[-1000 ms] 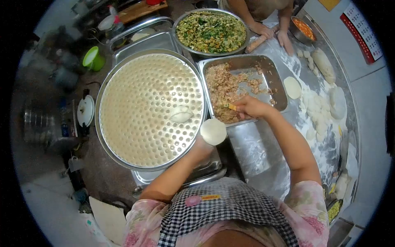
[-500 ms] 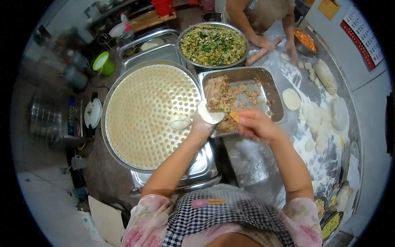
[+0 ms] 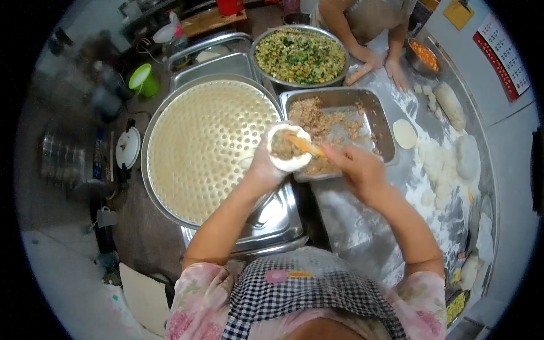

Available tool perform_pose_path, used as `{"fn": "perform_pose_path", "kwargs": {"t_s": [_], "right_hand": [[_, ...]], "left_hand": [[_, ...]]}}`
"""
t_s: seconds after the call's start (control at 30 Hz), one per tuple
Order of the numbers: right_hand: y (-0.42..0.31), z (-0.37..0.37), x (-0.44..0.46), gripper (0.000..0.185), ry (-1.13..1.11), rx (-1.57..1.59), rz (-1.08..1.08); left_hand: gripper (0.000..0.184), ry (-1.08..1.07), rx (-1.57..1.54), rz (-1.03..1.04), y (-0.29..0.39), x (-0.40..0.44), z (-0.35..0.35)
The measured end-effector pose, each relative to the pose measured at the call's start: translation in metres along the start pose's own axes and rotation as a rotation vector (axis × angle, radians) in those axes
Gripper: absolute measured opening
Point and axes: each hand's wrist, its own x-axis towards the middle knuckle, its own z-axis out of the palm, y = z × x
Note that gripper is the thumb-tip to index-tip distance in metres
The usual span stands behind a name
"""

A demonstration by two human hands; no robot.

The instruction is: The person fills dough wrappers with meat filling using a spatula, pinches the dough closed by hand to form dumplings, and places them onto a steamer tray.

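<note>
My left hand (image 3: 264,169) cups a round dough wrapper (image 3: 290,165) over the edge between the steamer tray and the filling pan. Brownish filling (image 3: 282,146) lies in the wrapper's middle. In my right hand (image 3: 362,170) is a yellow-orange spatula (image 3: 307,145), its tip pressed into that filling. Below and beyond the hands is a rectangular steel pan (image 3: 387,127) with minced filling (image 3: 323,116). To the left sits a large round perforated steamer tray (image 3: 198,141). A white dumpling on it is mostly hidden behind my left hand.
A big bowl of chopped green filling (image 3: 303,56) stands behind the pan. On the floured table (image 3: 357,226) at right are a flat dough round (image 3: 404,134), dough pieces and a dough roll (image 3: 450,105). Across it, a co-worker's hands (image 3: 396,73) rest by a rolling pin (image 3: 358,73).
The spatula has moved left into the wrapper, which now faces up with filling showing. My right hand has turned over. The co-worker's hand has flattened on the table.
</note>
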Motion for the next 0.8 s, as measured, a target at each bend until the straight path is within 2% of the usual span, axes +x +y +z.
{"fn": "perform_pose_path", "kwargs": {"t_s": [0.07, 0.17, 0.2, 0.3, 0.33, 0.4, 0.57, 0.7, 0.8], "right_hand": [[0.001, -0.007, 0.009, 0.045, -0.123, -0.016, 0.031], [0.017, -0.009, 0.018, 0.039, -0.225, 0.134, 0.067], [0.030, 0.000, 0.015, 0.031, -0.250, 0.147, 0.159], [0.051, 0.031, 0.007, 0.026, -0.458, -0.023, 0.343], [0.054, 0.039, 0.008, 0.029, -0.520, -0.053, 0.352], [0.058, 0.053, 0.012, 0.036, -0.642, -0.116, 0.367], [0.062, 0.062, 0.020, 0.031, -0.601, 0.089, 0.265], [0.091, 0.082, 0.009, 0.034, -0.504, 0.300, 0.177], [0.085, 0.056, 0.012, 0.034, -0.675, 0.683, 0.424]], "left_hand": [[0.061, 0.004, 0.049, 0.014, -0.002, -0.004, -0.007], [0.062, 0.108, 0.237, -0.104, -0.023, -0.008, -0.029], [0.062, 0.202, 0.050, -0.193, -0.037, -0.009, -0.042], [0.061, 0.182, -0.056, -0.174, -0.042, -0.026, -0.052], [0.062, 0.190, 0.028, -0.184, -0.048, -0.030, -0.054], [0.065, 0.173, -0.013, -0.225, -0.059, -0.038, -0.053], [0.069, 0.147, 0.045, -0.295, -0.077, -0.047, -0.052], [0.069, 0.115, -0.041, -0.334, -0.079, -0.046, -0.049], [0.068, 0.094, 0.071, -0.340, -0.079, -0.042, -0.046]]}}
